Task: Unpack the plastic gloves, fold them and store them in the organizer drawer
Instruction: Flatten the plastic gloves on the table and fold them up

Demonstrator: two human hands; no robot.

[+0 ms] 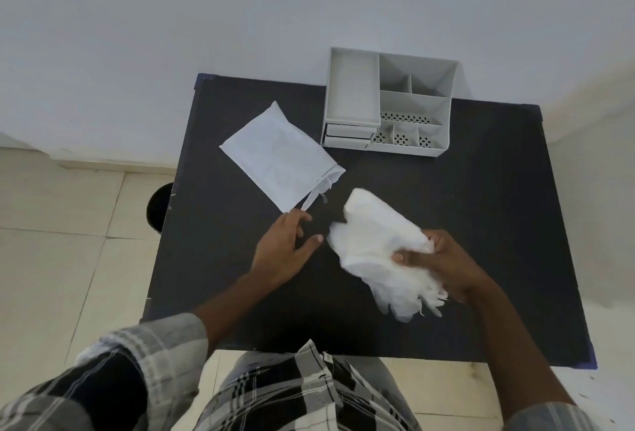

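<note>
A thick bunch of translucent white plastic gloves [374, 245] hangs over the middle of the black table [481, 190], gripped at its right side by my right hand [443, 265]. My left hand [285, 248] hovers open just left of the bunch, fingers spread, holding nothing. The flat white drawstring pouch [278, 155] lies on the table's left half, its open mouth and strings pointing toward my left hand. The grey organizer [388, 100] stands at the table's far edge, with its drawers [347, 131] at the lower left front; both look pushed in.
The organizer's top has a long tray on the left and several small compartments on the right. A dark round object [159, 207] sits on the tiled floor left of the table. A pale wall rises behind the table.
</note>
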